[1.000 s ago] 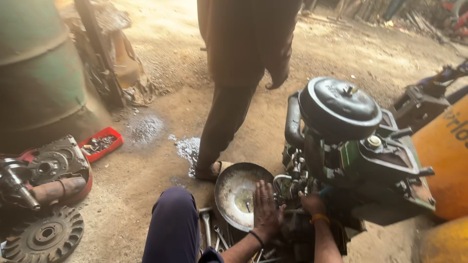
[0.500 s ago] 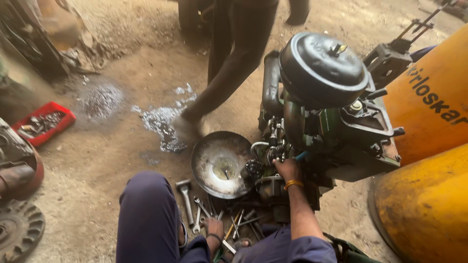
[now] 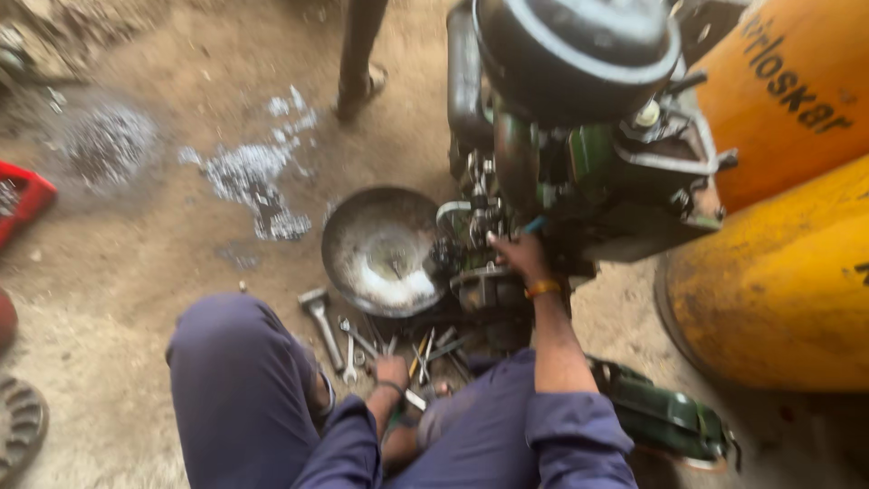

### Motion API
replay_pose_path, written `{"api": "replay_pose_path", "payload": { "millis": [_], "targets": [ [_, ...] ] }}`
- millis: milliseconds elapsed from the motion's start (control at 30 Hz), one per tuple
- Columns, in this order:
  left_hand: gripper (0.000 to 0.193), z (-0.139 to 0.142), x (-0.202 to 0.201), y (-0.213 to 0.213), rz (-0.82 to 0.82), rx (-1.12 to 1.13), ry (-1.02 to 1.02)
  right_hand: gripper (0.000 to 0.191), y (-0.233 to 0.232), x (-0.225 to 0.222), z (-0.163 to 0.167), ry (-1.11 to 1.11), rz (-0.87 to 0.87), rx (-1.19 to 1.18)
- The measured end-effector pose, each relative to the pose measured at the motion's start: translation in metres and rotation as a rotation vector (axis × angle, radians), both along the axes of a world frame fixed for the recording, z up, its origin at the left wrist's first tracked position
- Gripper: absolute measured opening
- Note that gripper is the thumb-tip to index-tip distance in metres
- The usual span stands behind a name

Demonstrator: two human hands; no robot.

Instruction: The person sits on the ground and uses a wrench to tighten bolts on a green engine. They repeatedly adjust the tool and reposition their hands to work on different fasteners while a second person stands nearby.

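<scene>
My right hand (image 3: 518, 255), with an orange band at the wrist, rests against the lower side of a dark green engine (image 3: 588, 154). Its fingers are hidden against the metal parts, and a small blue piece (image 3: 535, 223) shows just above them. My left hand (image 3: 392, 370) is down on the ground between my knees. Its fingers curl into a pile of spanners (image 3: 398, 349); blur hides whether it grips one. A round metal pan (image 3: 385, 249) with pale residue sits on the dirt just left of the engine.
Two large orange drums (image 3: 778, 263) stand close on the right. Another person's leg and sandalled foot (image 3: 360, 86) are behind the pan. A grey hammer (image 3: 319, 317) lies by my left knee. A red tray (image 3: 20, 201) and a toothed wheel (image 3: 18, 426) lie far left.
The view has swung in closer to the engine. My left hand left the pan's rim and dropped to the spanners. The other person stepped farther back.
</scene>
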State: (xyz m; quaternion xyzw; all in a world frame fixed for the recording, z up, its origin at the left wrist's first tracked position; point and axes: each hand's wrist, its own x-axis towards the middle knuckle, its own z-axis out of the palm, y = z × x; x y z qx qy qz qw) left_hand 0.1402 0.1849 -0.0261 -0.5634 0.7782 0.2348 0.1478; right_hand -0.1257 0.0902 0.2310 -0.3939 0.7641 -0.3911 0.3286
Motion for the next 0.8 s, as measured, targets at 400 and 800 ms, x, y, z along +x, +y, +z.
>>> {"api": "replay_pose_path", "payload": {
  "millis": [400,800],
  "targets": [
    [0.030,0.007,0.002,-0.007,-0.067,0.174,0.062,0.045,-0.010,0.006,0.013,-0.030,0.094,0.253],
    [0.026,0.038,-0.055,-0.038,0.512,-0.151,0.670,0.064,-0.018,0.012,0.002,0.321,0.100,0.365]
  ]
}}
